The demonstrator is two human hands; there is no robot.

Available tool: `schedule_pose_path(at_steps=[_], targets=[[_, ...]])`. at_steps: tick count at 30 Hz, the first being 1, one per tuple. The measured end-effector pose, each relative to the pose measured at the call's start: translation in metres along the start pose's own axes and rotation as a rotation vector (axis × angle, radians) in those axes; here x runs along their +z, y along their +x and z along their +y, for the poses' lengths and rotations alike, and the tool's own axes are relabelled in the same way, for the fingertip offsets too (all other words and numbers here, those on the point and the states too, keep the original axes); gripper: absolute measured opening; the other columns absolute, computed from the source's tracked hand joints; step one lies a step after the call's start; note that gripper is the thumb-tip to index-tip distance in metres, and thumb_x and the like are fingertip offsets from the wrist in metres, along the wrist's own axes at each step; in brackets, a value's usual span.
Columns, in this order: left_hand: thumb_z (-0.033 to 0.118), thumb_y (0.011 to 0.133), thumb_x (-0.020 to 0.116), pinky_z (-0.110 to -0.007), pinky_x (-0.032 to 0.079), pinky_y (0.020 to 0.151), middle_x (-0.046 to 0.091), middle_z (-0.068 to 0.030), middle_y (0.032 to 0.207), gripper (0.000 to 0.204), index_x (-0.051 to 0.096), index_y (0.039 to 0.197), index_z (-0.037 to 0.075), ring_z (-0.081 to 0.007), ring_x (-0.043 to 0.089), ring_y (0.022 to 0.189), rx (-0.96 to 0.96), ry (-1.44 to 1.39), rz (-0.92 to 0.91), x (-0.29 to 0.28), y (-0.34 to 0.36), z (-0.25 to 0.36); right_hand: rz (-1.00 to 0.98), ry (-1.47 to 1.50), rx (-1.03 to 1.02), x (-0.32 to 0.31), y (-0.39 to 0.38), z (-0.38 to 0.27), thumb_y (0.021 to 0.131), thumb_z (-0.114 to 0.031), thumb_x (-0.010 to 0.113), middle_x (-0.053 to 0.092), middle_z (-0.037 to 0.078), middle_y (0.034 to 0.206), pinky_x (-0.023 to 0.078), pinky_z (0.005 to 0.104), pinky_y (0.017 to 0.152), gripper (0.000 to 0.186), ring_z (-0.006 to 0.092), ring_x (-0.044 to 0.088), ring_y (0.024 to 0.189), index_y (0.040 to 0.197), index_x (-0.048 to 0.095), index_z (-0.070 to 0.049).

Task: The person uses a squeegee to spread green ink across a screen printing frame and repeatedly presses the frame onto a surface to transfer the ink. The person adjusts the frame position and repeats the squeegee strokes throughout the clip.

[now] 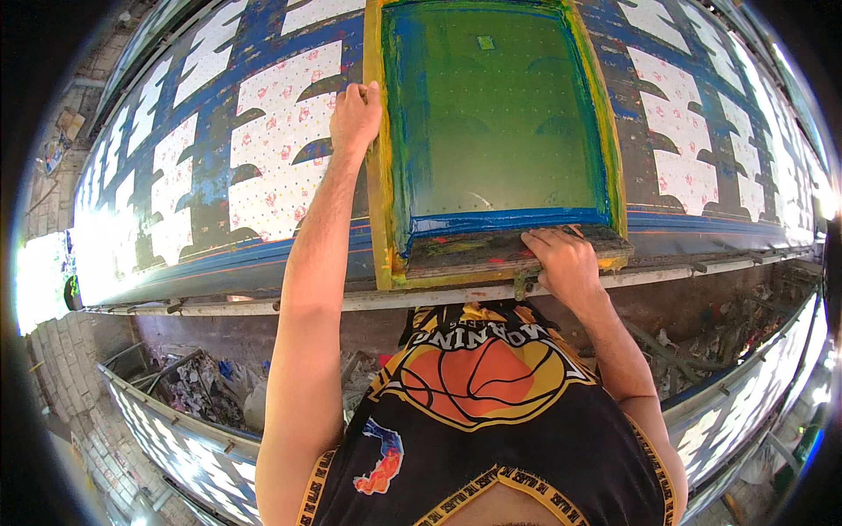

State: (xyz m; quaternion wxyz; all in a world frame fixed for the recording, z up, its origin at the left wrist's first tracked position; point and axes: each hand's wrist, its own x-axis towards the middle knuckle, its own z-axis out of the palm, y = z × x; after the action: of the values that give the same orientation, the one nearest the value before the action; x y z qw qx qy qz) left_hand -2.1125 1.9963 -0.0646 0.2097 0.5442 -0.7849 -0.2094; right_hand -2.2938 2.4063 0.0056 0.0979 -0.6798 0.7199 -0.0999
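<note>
A screen-printing frame (504, 123) with green mesh and blue-smeared inner edges lies on the long table in front of me. Its wooden sides are stained yellow and green. My left hand (356, 118) is closed on the frame's left side, about halfway up. At the near end, my right hand (563, 263) curls its fingers over the dark, ink-stained wooden bar (465, 254), its thumb side toward the middle. The underside of this grip is hidden. White cut fabric pieces (285, 131) with small coloured dots and reddish prints lie flat to the left of the frame.
More white fabric pieces (675, 131) lie in rows right of the frame. A metal rail (351, 302) runs along the table's near edge. Behind me stands another long table (189, 451) with white pieces. Scraps and rubbish (206, 386) lie beneath it.
</note>
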Motion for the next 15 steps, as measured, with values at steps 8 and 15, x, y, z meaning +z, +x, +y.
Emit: schedule_pose_path(at_steps=[8, 15], targets=[[0.042, 0.112, 0.047, -0.058, 0.056, 0.094, 0.068, -0.0251, 0.117, 0.042, 0.066, 0.119, 0.005, -0.0466, 0.070, 0.109, 0.027, 0.001, 0.032, 0.002, -0.002, -0.002, 0.134, -0.024, 0.039, -0.030, 0.001, -0.012, 0.070, 0.003, 0.073, 0.080, 0.011, 0.117, 0.063, 0.0407, 0.092, 0.047, 0.0291, 0.077, 0.106, 0.115, 0.081, -0.009], [0.040, 0.113, 0.047, -0.058, 0.057, 0.090, 0.068, -0.0253, 0.116, 0.041, 0.065, 0.117, 0.004, -0.0470, 0.071, 0.104, 0.046, -0.011, 0.019, -0.001, -0.004, -0.001, -0.013, -0.078, 0.117, 0.002, 0.020, -0.008, 0.068, 0.001, 0.077, 0.077, 0.007, 0.122, 0.061, 0.0400, 0.095, 0.056, 0.0273, 0.075, 0.112, 0.122, 0.078, -0.012]])
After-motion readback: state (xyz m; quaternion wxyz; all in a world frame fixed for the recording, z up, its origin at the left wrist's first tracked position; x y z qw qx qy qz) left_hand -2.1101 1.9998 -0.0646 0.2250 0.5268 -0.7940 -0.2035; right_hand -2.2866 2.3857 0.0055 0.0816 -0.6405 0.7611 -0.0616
